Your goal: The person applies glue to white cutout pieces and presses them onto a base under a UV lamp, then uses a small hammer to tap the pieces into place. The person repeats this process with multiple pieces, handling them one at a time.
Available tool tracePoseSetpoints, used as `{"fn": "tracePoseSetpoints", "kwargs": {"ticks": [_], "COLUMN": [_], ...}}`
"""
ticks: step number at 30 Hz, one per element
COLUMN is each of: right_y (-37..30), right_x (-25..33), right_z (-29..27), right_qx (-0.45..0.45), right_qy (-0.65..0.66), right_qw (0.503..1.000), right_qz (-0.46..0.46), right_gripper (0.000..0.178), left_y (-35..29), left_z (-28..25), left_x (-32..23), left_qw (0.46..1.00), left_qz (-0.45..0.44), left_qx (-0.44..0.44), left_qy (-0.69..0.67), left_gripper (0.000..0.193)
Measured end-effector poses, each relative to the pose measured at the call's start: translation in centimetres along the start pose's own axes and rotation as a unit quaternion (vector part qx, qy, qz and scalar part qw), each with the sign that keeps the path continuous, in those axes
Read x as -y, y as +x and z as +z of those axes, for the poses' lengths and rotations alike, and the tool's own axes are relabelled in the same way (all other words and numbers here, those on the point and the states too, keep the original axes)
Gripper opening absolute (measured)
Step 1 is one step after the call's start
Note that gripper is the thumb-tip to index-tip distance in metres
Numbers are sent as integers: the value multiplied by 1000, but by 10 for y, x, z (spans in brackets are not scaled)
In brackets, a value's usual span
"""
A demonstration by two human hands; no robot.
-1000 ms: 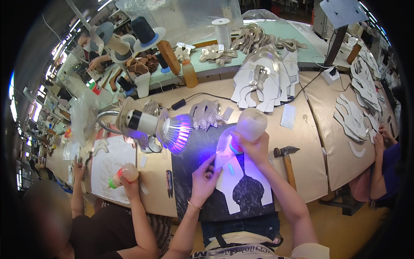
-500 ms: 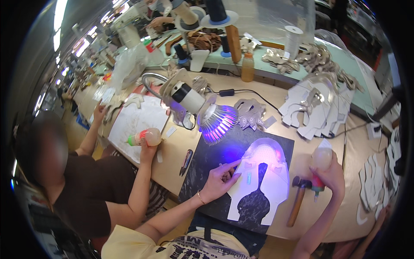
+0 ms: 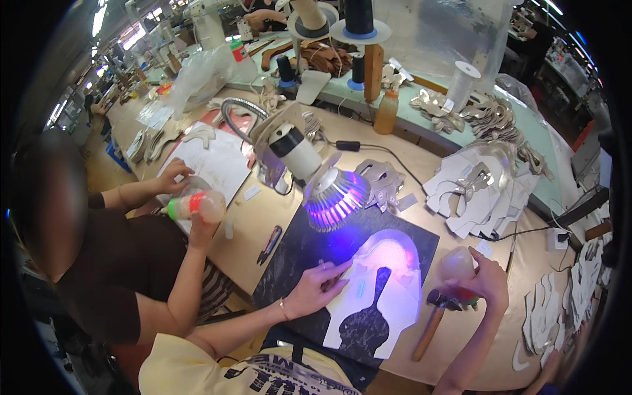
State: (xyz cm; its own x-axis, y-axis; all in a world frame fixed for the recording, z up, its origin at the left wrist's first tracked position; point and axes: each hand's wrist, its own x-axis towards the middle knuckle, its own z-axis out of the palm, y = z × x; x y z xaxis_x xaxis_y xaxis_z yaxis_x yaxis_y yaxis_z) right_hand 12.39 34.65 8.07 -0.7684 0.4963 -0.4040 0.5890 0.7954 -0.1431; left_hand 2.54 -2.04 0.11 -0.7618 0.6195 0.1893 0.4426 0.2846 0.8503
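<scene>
A white cut piece with a rounded top (image 3: pixel 342 316), shaped like a shoe upper, lies on a black marbled board (image 3: pixel 276 270) under violet-pink lamp light. A clear, shiny band edges its curved end. My left hand (image 3: pixel 317 287) rests at the piece's left edge, index finger and thumb stretched out and apart, fingertips touching it. My right hand (image 3: pixel 487 283) is wrapped round a squeeze bottle (image 3: pixel 455 264) with a pale, cloudy body and a red and green lower end, partly hidden by the hand. Just left of the bottle lies a hammer (image 3: pixel 429 334) with a wooden handle.
A lamp with a ribbed head (image 3: pixel 337 197) hangs over the board's far left. Stacked white and silver pieces (image 3: pixel 477 187) lie at right. At left, a co-worker's hand holds a similar bottle (image 3: pixel 209 205). Pens (image 3: pixel 268 245) lie beside the board. An amber bottle (image 3: pixel 386 113) stands behind.
The whole view has shifted. My right hand has brought the bottle closer to the hammer and tilted it. My left hand stays at the piece's edge. The co-worker's free hand has drawn in toward their bottle.
</scene>
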Motion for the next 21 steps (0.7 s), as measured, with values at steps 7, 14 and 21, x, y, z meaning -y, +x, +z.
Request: {"fn": "tracePoseSetpoints", "kwargs": {"ticks": [7, 14, 21], "right_y": [34, 142, 155], "right_x": [59, 193, 233], "right_z": [0, 23, 53], "right_qx": [-258, -258, -325], "right_qy": [91, 80, -46], "right_qw": [942, 940, 929], "right_qz": [-195, -207, -170], "right_gripper": [66, 45, 33], "left_y": [-10, -6, -6], "left_z": [-20, -9, -8], "left_x": [-2, 5, 8], "left_qw": [999, 999, 999], "left_qz": [-17, -11, -5], "left_qx": [31, 0, -12], "left_qy": [-29, -48, -50], "left_gripper": [44, 44, 42]}}
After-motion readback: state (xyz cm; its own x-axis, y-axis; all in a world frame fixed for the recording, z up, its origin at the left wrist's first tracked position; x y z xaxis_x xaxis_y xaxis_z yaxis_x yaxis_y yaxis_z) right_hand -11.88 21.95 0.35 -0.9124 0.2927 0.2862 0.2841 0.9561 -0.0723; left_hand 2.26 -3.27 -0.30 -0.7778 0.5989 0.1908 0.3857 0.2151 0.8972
